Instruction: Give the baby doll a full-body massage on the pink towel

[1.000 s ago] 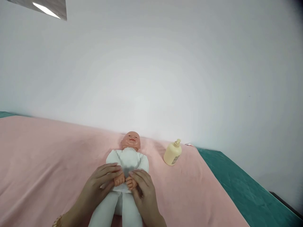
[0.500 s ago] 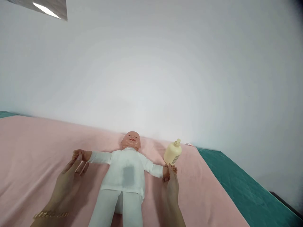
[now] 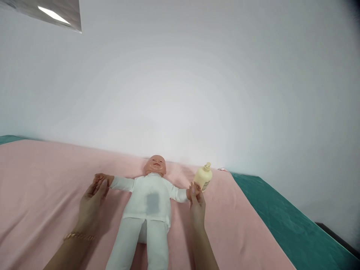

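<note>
Arms of the doll had swung outward; left hand and right hand were each clamped on one.

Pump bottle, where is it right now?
In the head view, the pump bottle stands on the pink cloth, right of the doll's body, just beyond the right hand.

Bottle stands just beyond the right hand (partly hidden by it), obstructing forward passage; open room over pink cloth left of the left hand.
</note>
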Motion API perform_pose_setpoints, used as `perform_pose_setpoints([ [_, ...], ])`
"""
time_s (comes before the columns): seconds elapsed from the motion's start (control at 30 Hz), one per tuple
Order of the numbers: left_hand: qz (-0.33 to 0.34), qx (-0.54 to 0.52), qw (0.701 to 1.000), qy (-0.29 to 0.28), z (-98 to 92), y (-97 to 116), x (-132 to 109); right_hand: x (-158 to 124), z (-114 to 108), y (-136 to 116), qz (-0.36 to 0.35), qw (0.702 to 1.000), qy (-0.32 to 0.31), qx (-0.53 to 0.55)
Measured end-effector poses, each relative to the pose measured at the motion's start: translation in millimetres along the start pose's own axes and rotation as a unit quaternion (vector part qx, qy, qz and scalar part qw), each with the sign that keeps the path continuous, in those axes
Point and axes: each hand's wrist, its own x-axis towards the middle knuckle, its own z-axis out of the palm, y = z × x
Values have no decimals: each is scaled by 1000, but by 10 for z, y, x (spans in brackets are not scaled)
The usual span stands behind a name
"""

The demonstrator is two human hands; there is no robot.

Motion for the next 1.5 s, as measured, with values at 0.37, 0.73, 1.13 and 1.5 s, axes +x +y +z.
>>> perform_pose_setpoints([
  [0.37, 12, 33, 998, -52, 601, -169, 289, 452, 432, 46, -55, 996, -61, -29],
  [0.73, -45, 239, 958, -152, 854, -167, 577, 738, 684, 31, -62, 993, -42, -94],
  [1.13, -23, 277, 943, -182, 869, -188, 615, 551, 774, 276, -51, 989, -78, -114],
  [1.5, -27, 168, 975, -145, 904, -160, 569, 613, 771, 208, -99, 989, -61, -86],
])
